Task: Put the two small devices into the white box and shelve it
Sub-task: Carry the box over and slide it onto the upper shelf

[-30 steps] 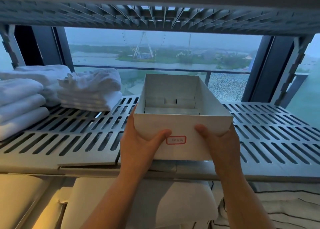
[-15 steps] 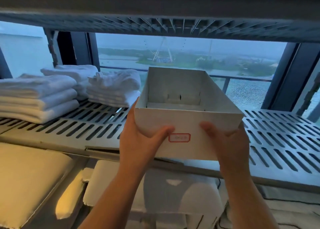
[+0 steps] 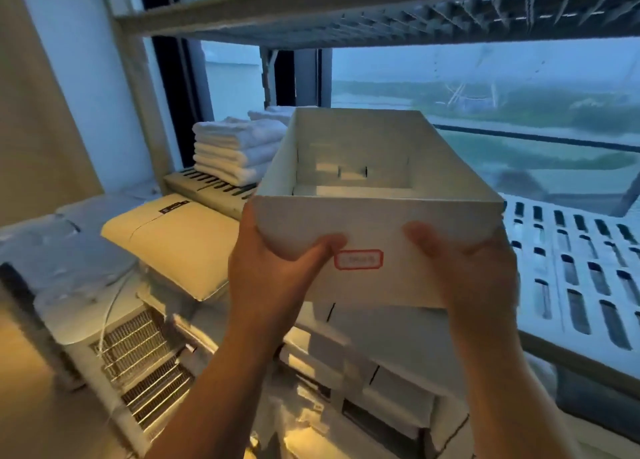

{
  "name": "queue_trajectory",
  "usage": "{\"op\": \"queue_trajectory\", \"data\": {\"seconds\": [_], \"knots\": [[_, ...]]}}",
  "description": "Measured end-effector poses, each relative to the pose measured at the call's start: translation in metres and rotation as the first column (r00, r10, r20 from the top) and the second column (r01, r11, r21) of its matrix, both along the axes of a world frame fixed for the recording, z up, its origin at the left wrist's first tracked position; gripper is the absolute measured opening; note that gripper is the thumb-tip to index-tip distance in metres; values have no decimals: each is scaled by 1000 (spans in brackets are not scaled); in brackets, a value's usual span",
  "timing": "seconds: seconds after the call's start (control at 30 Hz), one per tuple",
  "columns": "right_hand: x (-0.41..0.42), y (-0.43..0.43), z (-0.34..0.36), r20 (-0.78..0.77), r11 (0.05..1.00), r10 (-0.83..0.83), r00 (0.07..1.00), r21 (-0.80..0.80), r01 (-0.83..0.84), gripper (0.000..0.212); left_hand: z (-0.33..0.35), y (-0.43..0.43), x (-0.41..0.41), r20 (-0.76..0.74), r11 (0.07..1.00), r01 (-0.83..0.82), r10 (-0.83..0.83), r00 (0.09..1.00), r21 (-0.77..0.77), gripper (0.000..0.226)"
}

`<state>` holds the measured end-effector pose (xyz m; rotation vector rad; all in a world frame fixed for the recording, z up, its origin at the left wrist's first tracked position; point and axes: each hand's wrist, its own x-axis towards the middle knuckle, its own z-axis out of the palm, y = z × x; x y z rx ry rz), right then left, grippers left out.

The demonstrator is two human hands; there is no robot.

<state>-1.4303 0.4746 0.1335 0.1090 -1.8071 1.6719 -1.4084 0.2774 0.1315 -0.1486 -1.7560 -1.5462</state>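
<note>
I hold the white box (image 3: 398, 226) in the air in front of the shelving, its open top towards me and a red-framed label on its near wall. My left hand (image 3: 273, 275) grips its near left corner, thumb on the front wall. My right hand (image 3: 474, 278) grips the near right corner the same way. Inside the box I see only white cardboard flaps at the far end. The two small devices are not visible. The slotted shelf (image 3: 571, 268) lies to the right of the box and a little below it.
Stacks of folded white towels (image 3: 235, 150) sit on the shelf's left end. A second slotted shelf (image 3: 346, 18) runs overhead. Below are a cream pillow-like package (image 3: 180, 243), white boxes and a white appliance with a wire grille (image 3: 138, 365). A window lies behind.
The box has come off the shelf towards me and the view has swung left and down. Both hands keep the same grip on its near corners.
</note>
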Motion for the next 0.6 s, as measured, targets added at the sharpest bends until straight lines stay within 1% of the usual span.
{"op": "queue_trajectory", "data": {"seconds": [0.13, 0.23, 0.3, 0.4, 0.5, 0.6], "knots": [[15, -37, 3, -62, 984, 180, 982, 15, -180, 77, 3, -32, 38, -2, 995, -79, 79, 997, 52, 76], [27, -72, 3, -92, 940, 329, 940, -62, -335, 80, 2, -61, 71, -5, 983, -161, 162, 987, 84, 78], [37, -100, 3, -130, 896, 418, 899, -107, -432, 76, -1, -83, 96, -19, 971, -216, 219, 976, 104, 80], [58, -141, 0, -167, 810, 552, 817, -127, -573, 65, -6, -114, 138, -22, 944, -304, 309, 951, 130, 84], [84, -177, -7, -144, 724, 663, 735, -127, -678, 69, -9, -141, 183, 3, 911, -386, 389, 921, 143, 92], [113, -209, -12, -154, 636, 750, 644, -104, -765, 68, -9, -164, 228, 6, 879, -459, 462, 887, 133, 91]]}}
